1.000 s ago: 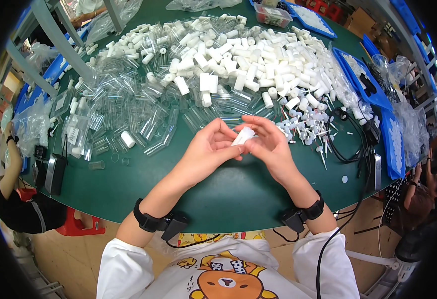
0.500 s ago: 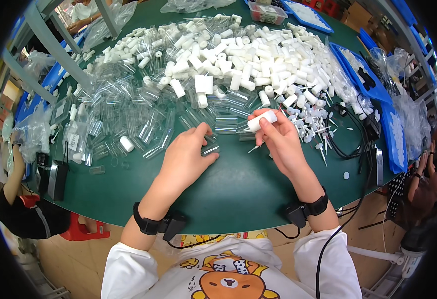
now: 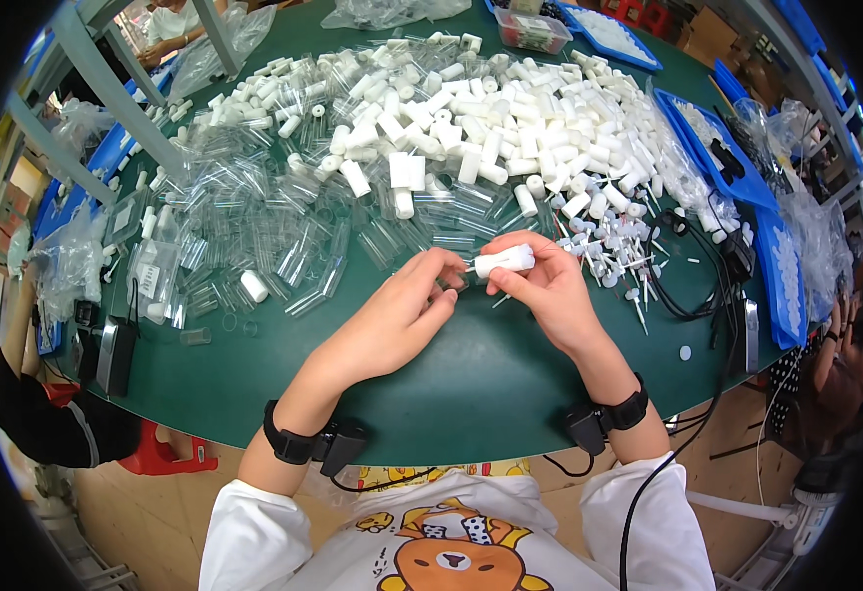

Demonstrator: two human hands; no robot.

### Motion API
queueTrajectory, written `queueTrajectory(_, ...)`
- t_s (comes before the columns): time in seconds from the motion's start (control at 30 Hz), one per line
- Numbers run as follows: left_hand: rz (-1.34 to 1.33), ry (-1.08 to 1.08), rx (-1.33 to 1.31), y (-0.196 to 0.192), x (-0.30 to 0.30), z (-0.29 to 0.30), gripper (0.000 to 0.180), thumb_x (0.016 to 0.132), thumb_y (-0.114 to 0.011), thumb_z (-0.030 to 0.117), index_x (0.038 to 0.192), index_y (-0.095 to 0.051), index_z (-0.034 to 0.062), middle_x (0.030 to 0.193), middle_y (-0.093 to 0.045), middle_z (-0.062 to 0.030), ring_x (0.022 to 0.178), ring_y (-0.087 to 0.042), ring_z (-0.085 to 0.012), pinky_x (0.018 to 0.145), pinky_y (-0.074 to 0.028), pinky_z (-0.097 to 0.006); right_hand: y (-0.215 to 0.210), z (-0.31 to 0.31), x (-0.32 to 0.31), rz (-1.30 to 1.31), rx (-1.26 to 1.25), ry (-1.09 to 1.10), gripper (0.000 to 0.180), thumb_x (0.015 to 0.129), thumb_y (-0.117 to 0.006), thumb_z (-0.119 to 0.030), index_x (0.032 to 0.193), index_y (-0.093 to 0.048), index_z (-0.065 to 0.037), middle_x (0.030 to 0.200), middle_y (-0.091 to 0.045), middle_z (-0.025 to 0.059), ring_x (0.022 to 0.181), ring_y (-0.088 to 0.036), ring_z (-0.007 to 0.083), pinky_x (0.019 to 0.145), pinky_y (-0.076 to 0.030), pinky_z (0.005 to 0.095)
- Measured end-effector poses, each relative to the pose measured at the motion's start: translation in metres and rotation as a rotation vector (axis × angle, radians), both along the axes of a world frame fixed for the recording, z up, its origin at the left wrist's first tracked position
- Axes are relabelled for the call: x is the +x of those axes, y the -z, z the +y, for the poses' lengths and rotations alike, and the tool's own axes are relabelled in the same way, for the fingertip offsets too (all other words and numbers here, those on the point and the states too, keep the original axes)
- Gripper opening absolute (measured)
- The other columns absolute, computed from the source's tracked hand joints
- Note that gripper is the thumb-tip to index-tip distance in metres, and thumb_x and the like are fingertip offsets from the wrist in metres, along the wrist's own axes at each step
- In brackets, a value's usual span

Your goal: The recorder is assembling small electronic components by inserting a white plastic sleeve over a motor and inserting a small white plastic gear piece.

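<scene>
Between the thumb and fingers of my right hand [image 3: 546,286] is a white cylinder [image 3: 506,261], lying nearly level. A thin stem pokes from its left end toward my other hand. Another thin pale stem [image 3: 501,300] shows just below the right fingers. My left hand [image 3: 407,310] is closed, thumb and fingers curled round a clear tube [image 3: 459,282] that is mostly hidden. The two hands almost meet above the green table [image 3: 451,404]. Beyond them lie a heap of white cylinders [image 3: 510,118] and a spread of loose clear tubes [image 3: 254,212].
Small white stemmed pieces [image 3: 604,251] lie right of my hands, near black cables [image 3: 682,300]. Blue trays [image 3: 781,266] line the right edge. A clear bag [image 3: 151,271] and a dark box [image 3: 116,355] stand at left. Other people sit at both sides.
My left hand has risen off the table and moved right, its fingers closing round a clear tube. My right hand has turned the white cylinder and lowered it slightly toward the left hand.
</scene>
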State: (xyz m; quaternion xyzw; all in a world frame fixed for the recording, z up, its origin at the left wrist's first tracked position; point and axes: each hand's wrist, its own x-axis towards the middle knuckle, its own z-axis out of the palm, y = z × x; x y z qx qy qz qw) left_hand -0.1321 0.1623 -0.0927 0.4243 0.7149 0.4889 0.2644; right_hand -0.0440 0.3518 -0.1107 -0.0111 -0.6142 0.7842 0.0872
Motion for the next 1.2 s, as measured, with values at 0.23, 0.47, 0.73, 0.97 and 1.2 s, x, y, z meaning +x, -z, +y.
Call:
queueTrajectory(0.23,0.129,0.083,0.063,0.004,-0.001,0.0,0.03,0.09,-0.045,0.006,0.119,-0.041,-0.0003,0.094,-0.053,-0.0099,0.085,-0.053,-0.0177,0.079,-0.043,-0.031,0.0,-0.002,0.002,0.046,0.106,-0.038,0.018,0.084,-0.063,0.0,0.101,-0.057,0.002,0.096,-0.058,0.0046,0.087,-0.056,0.0094,0.078,-0.046,0.0236)
queueTrajectory(0.47,0.298,0.118,0.008,-0.001,0.002,0.0,0.021,0.09,-0.054,0.015,0.102,-0.051,-0.0015,0.08,-0.05,-0.0085,0.072,-0.048,-0.017,0.063,-0.041,-0.031,-0.003,-0.013,0.006,0.122,0.279,-0.064,0.017,0.083,-0.064,0.0,0.099,-0.058,0.001,0.1,-0.053,0.005,0.091,-0.054,0.0114,0.079,-0.045,0.0248)
queueTrajectory(0.73,0.09,0.15,-0.043,-0.006,0.002,0.0,0.023,0.091,-0.054,0.018,0.101,-0.051,-0.003,0.081,-0.055,-0.0123,0.068,-0.052,-0.0217,0.063,-0.043,-0.031,-0.006,-0.014,0.009,0.146,0.311,-0.076,0.018,0.081,-0.065,0.002,0.098,-0.059,0.001,0.1,-0.053,0.0071,0.092,-0.054,0.0136,0.082,-0.045,0.026)
queueTrajectory(0.97,-0.012,0.21,-0.073,-0.017,0.008,-0.001,0.03,0.09,-0.054,0.023,0.098,-0.046,-0.0046,0.085,-0.059,-0.0214,0.071,-0.058,-0.032,0.064,-0.046,-0.036,-0.005,-0.025,0.013,0.163,0.237,-0.069,0.018,0.08,-0.067,0.002,0.097,-0.061,0.0,0.101,-0.052,0.0071,0.093,-0.053,0.0141,0.083,-0.044,0.027)
queueTrajectory(1.2,-0.1,0.214,-0.027,-0.004,0.01,0.0,0.025,0.089,-0.051,0.017,0.104,-0.048,-0.0021,0.08,-0.059,-0.0127,0.066,-0.056,-0.0178,0.06,-0.044,-0.031,0.0,-0.026,0.014,0.055,0.201,-0.065,0.016,0.076,-0.07,-0.001,0.092,-0.065,-0.003,0.099,-0.047,0.0032,0.097,-0.048,0.0131,0.085,-0.041,0.0267)
